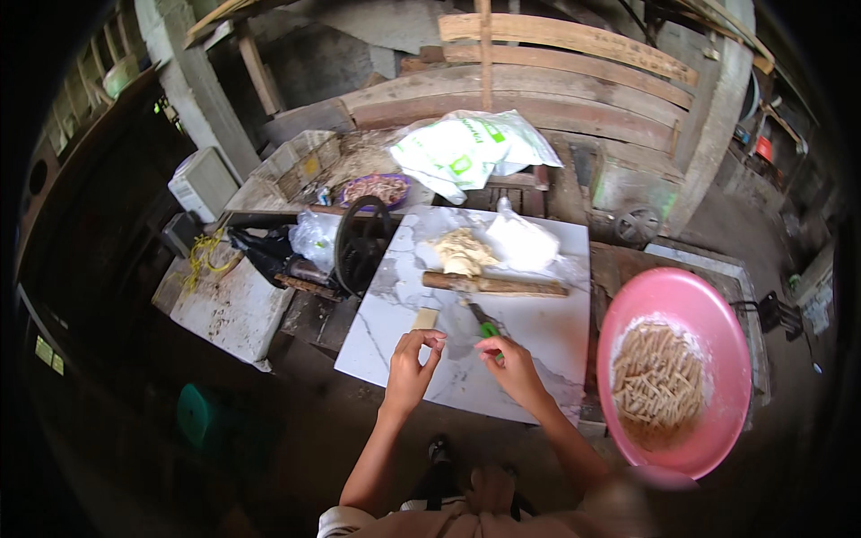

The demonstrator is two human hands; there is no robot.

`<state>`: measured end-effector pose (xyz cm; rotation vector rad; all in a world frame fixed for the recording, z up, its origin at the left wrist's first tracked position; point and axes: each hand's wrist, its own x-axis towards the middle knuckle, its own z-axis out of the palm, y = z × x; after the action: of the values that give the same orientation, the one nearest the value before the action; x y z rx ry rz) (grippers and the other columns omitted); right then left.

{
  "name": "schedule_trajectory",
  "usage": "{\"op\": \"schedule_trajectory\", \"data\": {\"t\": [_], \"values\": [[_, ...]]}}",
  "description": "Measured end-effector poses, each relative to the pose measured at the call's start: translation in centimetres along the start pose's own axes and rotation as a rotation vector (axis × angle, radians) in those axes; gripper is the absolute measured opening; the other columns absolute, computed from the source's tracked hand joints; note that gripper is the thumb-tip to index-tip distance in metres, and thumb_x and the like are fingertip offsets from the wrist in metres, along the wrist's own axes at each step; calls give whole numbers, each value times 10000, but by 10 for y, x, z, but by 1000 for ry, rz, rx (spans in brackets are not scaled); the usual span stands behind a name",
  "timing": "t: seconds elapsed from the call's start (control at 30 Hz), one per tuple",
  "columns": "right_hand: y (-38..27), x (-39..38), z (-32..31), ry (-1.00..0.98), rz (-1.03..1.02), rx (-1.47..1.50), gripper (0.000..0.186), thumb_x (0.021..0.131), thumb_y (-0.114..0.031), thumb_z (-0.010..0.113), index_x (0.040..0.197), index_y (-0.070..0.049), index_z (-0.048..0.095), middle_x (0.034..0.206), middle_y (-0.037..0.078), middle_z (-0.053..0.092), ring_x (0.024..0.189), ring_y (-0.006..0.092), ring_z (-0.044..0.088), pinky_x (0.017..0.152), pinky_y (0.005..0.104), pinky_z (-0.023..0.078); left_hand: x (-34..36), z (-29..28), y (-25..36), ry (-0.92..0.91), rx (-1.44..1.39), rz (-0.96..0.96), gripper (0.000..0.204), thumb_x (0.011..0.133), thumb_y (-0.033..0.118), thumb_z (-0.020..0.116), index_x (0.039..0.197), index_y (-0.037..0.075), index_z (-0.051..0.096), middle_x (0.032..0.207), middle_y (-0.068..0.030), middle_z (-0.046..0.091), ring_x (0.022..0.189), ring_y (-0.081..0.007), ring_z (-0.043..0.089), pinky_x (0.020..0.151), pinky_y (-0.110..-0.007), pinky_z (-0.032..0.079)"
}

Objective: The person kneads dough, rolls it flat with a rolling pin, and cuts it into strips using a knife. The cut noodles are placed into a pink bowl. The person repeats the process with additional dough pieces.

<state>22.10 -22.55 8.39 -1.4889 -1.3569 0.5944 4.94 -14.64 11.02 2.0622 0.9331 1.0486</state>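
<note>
On the marble-patterned board [377, 350], my left hand [413, 363] is closed in a pinch just below a flat pale dough piece [425, 317]. My right hand [509, 368] is also pinched, beside the green handle of a knife [487, 330]; whatever either hand holds is too small to make out. A wooden rolling stick [516, 286] lies across the board, with a ragged lump of dough [462, 251] behind it and a bag of white powder [525, 242] at the back right.
A pink basin [722, 377] of floured strips stands at the right. A black hand-cranked machine [345, 251] is left of the board. Behind are white sacks [466, 152] and a purple tray [399, 191]. A white slab [215, 314] lies left; a green stool [197, 417] stands below.
</note>
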Motion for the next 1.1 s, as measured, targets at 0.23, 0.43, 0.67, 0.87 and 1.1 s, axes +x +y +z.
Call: {"op": "schedule_trajectory", "data": {"t": [0.23, 0.43, 0.67, 0.87, 1.1], "values": [[72, 69, 90, -24, 7, -219, 259, 750, -46, 669, 998, -34, 597, 900, 123, 569, 833, 258, 582, 732, 355, 479, 33, -14, -125, -127, 238, 118, 281, 800, 70, 609, 1079, 78, 580, 948, -116, 566, 896, -324, 515, 785, -424, 435], [80, 95, 117, 92, 121, -444, 252, 732, -54, 646, 977, -62, 586, 964, 152, 525, 932, 353, 504, 784, 441, 458, 72, 6, -156, -264, 341, 199, 248, 799, 111, 610, 1043, 138, 579, 989, -87, 498, 962, -302, 469, 785, -437, 429], [74, 102, 118, 121, 216, -507, 158, 747, -21, 594, 893, -78, 619, 964, 159, 521, 944, 353, 491, 780, 435, 458, 89, 13, -166, -348, 226, 220, 208, 791, 78, 608, 984, 155, 619, 959, -85, 493, 941, -306, 456, 840, -423, 401], [79, 102, 115, 153, 290, -167, 211, 728, 0, 609, 928, -69, 612, 942, 155, 518, 943, 345, 488, 809, 403, 443, 93, 13, -175, -381, 121, 189, 205, 773, 64, 603, 961, 144, 611, 981, -86, 485, 963, -314, 438, 861, -436, 382], [78, 95, 119, 191, 149, -323, 206, 725, -56, 681, 913, -57, 598, 950, 135, 514, 933, 313, 505, 790, 388, 442, 91, 9, -162, -345, 174, 222, 193, 741, 85, 668, 925, 122, 621, 1022, -78, 487, 990, -317, 435, 870, -423, 379]]}}
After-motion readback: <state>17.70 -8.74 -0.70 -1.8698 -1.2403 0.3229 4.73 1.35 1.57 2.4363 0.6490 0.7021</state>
